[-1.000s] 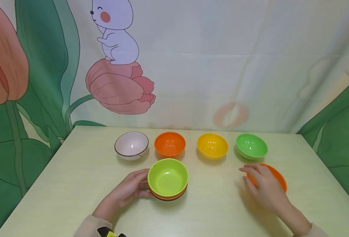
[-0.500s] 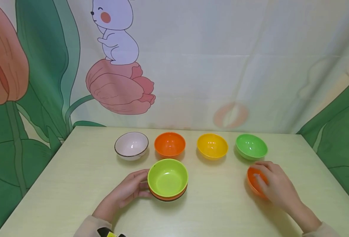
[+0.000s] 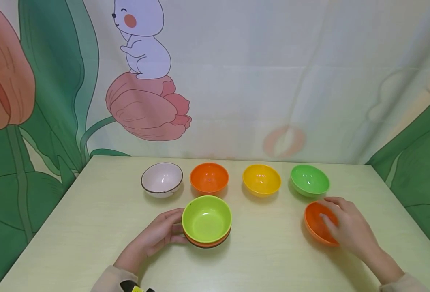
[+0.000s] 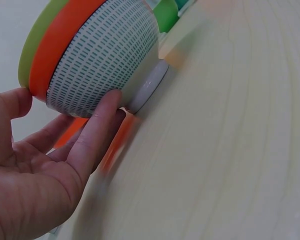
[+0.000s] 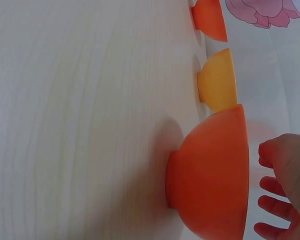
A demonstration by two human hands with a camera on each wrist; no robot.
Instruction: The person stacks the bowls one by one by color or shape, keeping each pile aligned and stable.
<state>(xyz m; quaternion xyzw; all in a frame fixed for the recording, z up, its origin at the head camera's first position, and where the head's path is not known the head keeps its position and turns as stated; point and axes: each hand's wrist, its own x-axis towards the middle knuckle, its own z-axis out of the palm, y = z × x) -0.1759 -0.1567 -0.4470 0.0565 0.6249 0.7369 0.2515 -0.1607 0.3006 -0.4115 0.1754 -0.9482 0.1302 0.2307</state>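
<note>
Toward the right edge of the tabletop [image 3: 258, 261], the right hand [image 3: 351, 231] hides part of an orange bowl [image 3: 315, 224], nearer the middle a lime-green bowl [image 3: 206, 220] covers the insides of the stacked bowls [image 4: 102, 60] beneath it, and the head view cuts off both sleeves [image 3: 109, 280].

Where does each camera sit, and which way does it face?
Head: on the head, looking forward and down at table and printed backdrop; left hand and right hand show.
Left wrist: on that wrist, looking at the three-bowl stack; left hand shows.
Right wrist: on that wrist, looking across at the front orange bowl; right hand partly shows.
Shared: head and right wrist both show the yellow bowl.
</note>
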